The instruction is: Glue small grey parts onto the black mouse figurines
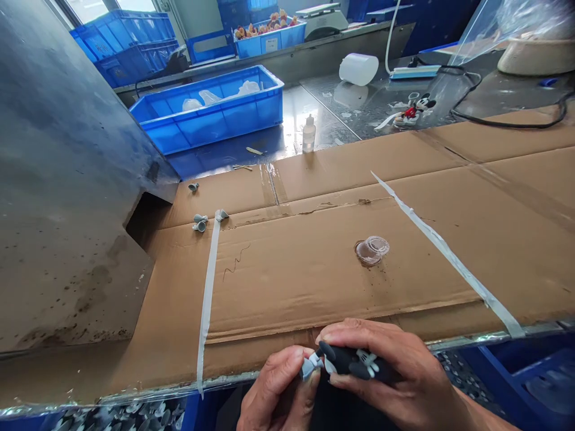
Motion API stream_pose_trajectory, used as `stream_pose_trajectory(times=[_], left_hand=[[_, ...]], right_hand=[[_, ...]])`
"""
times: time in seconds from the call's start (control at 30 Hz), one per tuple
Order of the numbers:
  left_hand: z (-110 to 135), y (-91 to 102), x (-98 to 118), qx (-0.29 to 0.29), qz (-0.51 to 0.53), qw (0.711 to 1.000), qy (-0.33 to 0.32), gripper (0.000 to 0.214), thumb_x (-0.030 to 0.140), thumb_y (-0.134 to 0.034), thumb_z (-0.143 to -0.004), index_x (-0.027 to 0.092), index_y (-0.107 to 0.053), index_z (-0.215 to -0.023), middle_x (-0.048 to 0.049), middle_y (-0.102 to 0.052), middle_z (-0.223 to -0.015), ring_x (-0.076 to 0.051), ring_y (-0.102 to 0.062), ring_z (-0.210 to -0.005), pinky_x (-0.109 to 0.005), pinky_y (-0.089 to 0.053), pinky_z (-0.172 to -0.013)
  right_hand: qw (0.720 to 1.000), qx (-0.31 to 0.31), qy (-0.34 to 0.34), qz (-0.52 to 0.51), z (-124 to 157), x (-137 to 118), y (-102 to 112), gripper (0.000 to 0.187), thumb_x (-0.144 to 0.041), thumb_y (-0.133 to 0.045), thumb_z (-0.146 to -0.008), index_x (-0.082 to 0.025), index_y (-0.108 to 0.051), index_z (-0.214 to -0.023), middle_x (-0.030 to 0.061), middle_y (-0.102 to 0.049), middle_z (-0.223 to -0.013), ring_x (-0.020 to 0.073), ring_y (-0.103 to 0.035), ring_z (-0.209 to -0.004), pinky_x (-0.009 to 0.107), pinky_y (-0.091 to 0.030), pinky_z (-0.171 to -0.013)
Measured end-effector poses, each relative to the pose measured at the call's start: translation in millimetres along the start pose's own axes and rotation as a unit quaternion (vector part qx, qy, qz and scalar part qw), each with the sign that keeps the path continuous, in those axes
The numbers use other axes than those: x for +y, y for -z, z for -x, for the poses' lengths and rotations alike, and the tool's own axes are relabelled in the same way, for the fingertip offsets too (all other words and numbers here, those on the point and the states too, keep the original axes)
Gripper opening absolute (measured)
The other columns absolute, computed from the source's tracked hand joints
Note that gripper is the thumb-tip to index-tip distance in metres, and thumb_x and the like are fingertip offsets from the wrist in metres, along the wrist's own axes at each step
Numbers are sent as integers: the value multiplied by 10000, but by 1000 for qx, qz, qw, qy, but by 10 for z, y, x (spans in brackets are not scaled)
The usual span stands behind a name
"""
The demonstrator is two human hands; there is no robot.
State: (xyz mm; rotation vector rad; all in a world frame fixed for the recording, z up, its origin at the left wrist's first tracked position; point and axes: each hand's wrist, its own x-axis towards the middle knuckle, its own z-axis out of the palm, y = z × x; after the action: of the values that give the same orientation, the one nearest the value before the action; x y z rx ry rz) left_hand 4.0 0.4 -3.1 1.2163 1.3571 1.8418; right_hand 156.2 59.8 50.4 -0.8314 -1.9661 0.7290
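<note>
Bottom centre, below the cardboard's near edge: left hand (pixel 278 389), thumb and forefinger pinched together on a small pale grey part (pixel 309 366); its outline is partly covered by the fingertips. Right hand (pixel 399 371) just beside it, fingers curled round a black figurine part (pixel 348 361) with a white glove shape on its side; the far end is lost inside the grip. The two parts meet, or nearly so, between the hands; cannot tell whether they are joined. Left wrist cut off by the lower border.

Right of centre, on the cardboard sheet (pixel 287 281): a clear round tub (pixel 369 254), a clear ring-like piece leaning over it; contents hard to make out. White tape strips (pixel 208 305) run down both sides. Left of centre, small grey parts (pixel 200 226) lie near the left strip, one at its upper end, another farther up.

Under the near edge, lower left, a bin of grey pieces (pixel 121 417), mostly cut off.

Beyond the cardboard, bare steel bench (pixel 330 114): dropper bottle (pixel 309 134) at upper centre; blue crate (pixel 215 123) left of it, white bags inside, contents unclear. Upper right, a Mickey Mouse figurine (pixel 411 112), and a translucent cup (pixel 358 69) on its side. Metal housing (pixel 67 179) fills the left, hiding whatever lies behind.
</note>
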Motion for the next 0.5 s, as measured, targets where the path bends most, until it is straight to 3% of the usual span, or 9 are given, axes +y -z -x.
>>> stream_pose_trajectory(times=[0.5], left_hand=[[-13, 4, -51, -13, -8, 999, -29, 161, 208, -736, -842, 236, -742, -1001, -11, -741, -886, -126, -694, -791, -163, -545, -760]], right_hand=[[1000, 0, 14, -19, -46, -4, -15, 255, -218, -722, -875, -226, -644, -1118, 30, -758, -930, 144, -738, -819, 175, -592, -788]])
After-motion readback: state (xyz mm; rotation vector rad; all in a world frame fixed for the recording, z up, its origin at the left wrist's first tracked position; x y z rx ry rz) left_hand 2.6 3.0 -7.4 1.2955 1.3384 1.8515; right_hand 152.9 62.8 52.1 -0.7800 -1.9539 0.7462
